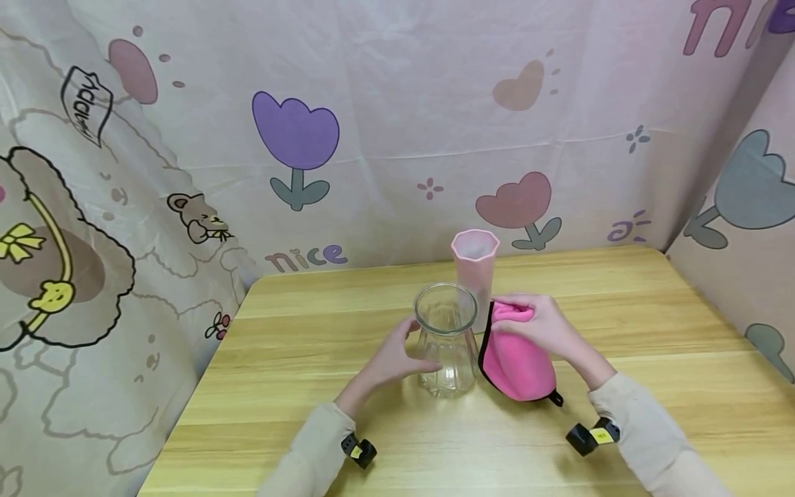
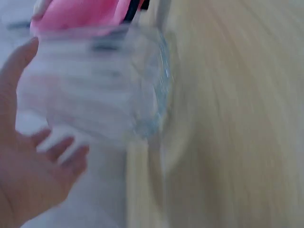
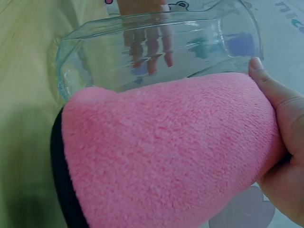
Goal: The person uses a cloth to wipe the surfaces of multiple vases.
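Observation:
A clear glass vase [image 1: 448, 359] with a round rim stands upright on the table. My left hand [image 1: 397, 355] is at its left side, thumb in front and fingers behind, spread and fairly straight. Through the glass, the right wrist view shows those fingers [image 3: 152, 45]; whether they touch it I cannot tell. My right hand [image 1: 540, 323] pinches a folded pink cloth [image 1: 522, 366] with black edging from above. The cloth [image 3: 166, 147] hangs right beside the vase, fluffy side visible; any contact between them is unclear. The left wrist view is blurred.
Behind the vase, a tall pink faceted vase [image 1: 475, 266] stands upright, partly hidden by the glass. The wooden table [image 1: 298, 414] ends at a printed curtain [image 1: 385, 138] at the back and sides.

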`<state>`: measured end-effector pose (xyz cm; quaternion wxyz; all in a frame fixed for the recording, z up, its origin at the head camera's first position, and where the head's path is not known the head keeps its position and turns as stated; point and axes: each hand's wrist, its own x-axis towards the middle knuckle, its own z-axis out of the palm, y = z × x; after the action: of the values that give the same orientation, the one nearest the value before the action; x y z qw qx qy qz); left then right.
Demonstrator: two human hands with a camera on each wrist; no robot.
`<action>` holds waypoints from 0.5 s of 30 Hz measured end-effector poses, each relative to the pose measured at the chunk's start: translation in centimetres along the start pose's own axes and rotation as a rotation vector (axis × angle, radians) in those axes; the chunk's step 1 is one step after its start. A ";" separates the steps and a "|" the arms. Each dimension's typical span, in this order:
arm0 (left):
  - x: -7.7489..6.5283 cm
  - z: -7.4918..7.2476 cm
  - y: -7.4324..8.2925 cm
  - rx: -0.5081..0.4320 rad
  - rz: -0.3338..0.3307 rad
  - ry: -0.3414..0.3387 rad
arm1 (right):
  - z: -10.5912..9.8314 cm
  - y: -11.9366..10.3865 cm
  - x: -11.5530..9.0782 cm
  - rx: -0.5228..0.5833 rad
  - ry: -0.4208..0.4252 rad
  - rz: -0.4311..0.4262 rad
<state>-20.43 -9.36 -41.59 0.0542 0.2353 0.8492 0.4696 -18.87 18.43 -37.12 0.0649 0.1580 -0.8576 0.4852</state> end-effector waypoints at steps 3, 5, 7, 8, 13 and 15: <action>-0.3 1.1 1.6 0.208 -0.044 0.186 | -0.2 -0.2 -0.1 -0.001 0.034 -0.010; -0.3 2.0 2.5 0.301 -0.058 0.307 | -0.3 -0.4 -0.2 0.004 0.046 -0.014; -0.4 2.8 3.2 0.347 -0.071 0.397 | -0.3 -0.5 -0.2 0.007 0.053 -0.016; -0.4 3.1 3.5 0.361 -0.073 0.427 | -0.3 -0.5 -0.2 0.010 0.057 -0.014; -0.3 4.5 3.7 0.379 -0.091 0.484 | -0.2 -0.3 -0.3 0.026 0.064 -0.004; -0.3 4.8 3.5 0.376 -0.084 0.490 | -0.1 -0.2 -0.3 0.031 0.063 -0.001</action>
<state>-17.45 -4.21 -41.39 -0.1773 0.0858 0.9179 0.3445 -18.51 18.53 -36.98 0.0897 0.1438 -0.8473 0.5033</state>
